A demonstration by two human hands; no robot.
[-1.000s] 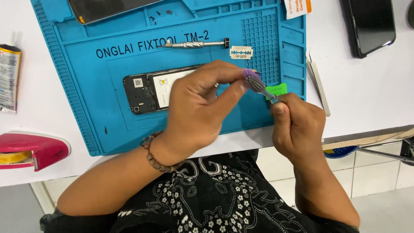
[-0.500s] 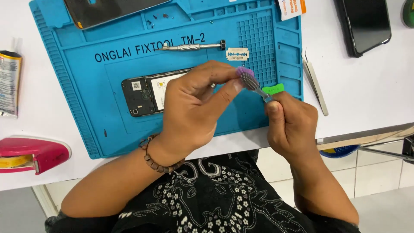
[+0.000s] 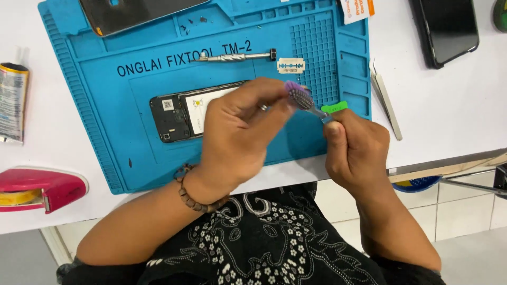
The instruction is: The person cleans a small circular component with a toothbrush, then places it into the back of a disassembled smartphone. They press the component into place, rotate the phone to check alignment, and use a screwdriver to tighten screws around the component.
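Purple-headed brush (image 3: 299,97) sat pinched in right hand (image 3: 355,150), fingers closed on handle. Left hand (image 3: 240,134) fingertips closed on bristles, steadying them above opened phone (image 3: 187,110) on blue mat (image 3: 105,100), bench kept clean.

1. Bright, even light is falling from overhead across the white worktop (image 3: 433,105).
2. Soft shadows are pooling under both hands.
3. Glare is showing faintly on the black phone screen (image 3: 446,29).
4. Focus is holding sharp.

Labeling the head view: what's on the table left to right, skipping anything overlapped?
Glue tube → pink tape dispenser → opened phone → left hand → right hand → tweezers → black phone.
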